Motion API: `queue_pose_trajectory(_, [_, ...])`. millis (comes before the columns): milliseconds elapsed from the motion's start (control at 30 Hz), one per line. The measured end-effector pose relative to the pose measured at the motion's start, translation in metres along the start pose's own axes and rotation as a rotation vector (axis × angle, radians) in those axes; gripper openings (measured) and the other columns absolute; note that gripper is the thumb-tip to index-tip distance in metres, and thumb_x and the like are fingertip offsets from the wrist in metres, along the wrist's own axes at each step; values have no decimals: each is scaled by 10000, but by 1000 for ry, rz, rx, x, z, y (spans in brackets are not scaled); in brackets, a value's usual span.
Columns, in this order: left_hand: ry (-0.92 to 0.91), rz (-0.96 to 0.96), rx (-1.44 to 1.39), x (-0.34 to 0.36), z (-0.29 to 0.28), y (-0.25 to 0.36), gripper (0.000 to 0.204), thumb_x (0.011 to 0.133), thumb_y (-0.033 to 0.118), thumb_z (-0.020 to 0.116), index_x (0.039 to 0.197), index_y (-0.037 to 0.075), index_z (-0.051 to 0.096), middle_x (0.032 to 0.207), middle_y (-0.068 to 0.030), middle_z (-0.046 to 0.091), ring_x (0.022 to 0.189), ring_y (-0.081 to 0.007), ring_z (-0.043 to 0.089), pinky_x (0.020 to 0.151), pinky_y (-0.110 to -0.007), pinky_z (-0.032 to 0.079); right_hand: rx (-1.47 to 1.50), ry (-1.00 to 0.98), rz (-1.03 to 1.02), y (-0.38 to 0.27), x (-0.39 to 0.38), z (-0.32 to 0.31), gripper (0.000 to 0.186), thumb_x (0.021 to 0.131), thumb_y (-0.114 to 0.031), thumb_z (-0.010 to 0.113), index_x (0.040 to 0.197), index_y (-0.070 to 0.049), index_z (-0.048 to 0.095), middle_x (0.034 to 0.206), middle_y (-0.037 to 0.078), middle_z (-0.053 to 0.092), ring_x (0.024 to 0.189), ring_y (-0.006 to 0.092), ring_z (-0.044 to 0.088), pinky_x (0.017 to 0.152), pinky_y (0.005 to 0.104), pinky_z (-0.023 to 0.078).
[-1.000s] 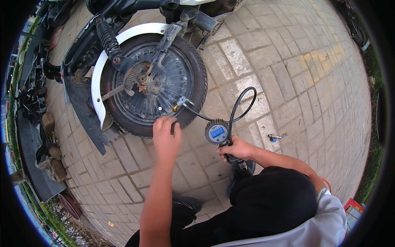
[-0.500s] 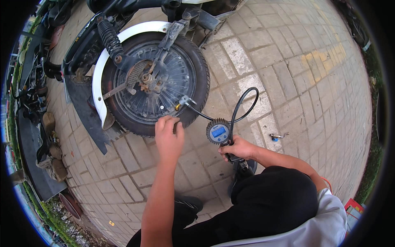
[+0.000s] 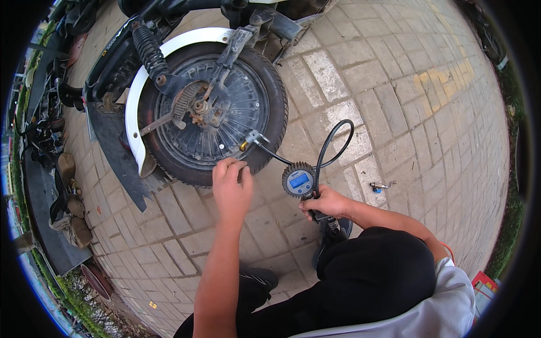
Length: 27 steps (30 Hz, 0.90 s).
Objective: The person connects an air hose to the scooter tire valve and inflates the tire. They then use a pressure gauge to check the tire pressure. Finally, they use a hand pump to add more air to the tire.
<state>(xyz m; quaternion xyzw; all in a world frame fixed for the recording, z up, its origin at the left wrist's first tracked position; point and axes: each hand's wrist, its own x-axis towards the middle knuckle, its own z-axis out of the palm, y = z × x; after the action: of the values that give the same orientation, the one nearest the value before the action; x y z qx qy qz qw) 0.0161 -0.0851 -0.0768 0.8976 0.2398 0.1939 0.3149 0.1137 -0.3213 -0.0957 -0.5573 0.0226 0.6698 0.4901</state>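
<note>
A scooter wheel [image 3: 242, 107] with a black tire [image 3: 274, 84] lies before me at the upper left. My left hand [image 3: 231, 185] is at the tire's lower edge, fingers bent and thumb apart, with nothing visible in it; I cannot tell whether it touches the rubber. To its right, my right hand [image 3: 327, 203] grips a tire inflator with a round digital gauge [image 3: 299, 180], its blue screen facing up. A black hose [image 3: 350, 141] loops from the inflator to a metal chuck [image 3: 255, 137], which sits at the wheel's valve beside a yellow fitting.
A white fender [image 3: 135, 107] and a black shock absorber [image 3: 149, 50] flank the wheel. A small metal part with a blue piece [image 3: 382, 186] lies on the paving bricks [image 3: 383, 112] at the right. Dark vehicle parts [image 3: 51, 214] line the far left.
</note>
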Motion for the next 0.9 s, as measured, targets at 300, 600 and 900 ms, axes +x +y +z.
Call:
queue_pose_trajectory(300, [34, 57, 33, 1, 2, -2, 144, 786, 36, 698, 930, 23, 702, 1019, -87, 617, 935, -291, 587, 803, -396, 489, -1, -12, -2, 1, 2, -1, 164, 882, -113, 701, 845, 38, 651, 712, 98, 660, 632, 172, 654, 583, 308, 526])
queue_pose_trajectory(600, [-2, -12, -6, 0, 0, 1, 129, 804, 40, 697, 930, 12, 690, 1020, -116, 622, 977, -306, 593, 868, -406, 471, -13, -9, 3, 3, 3, -2, 169, 884, -114, 696, 840, 44, 653, 715, 106, 665, 627, 176, 655, 588, 310, 527])
queue_pose_trajectory(900, [-11, -29, -17, 0, -1, 3, 127, 806, 40, 699, 929, 14, 697, 1027, -119, 623, 991, -302, 590, 874, -404, 471, -34, -11, -4, 2, 2, -1, 180, 882, -120, 700, 849, 50, 651, 714, 104, 664, 631, 175, 655, 590, 308, 529])
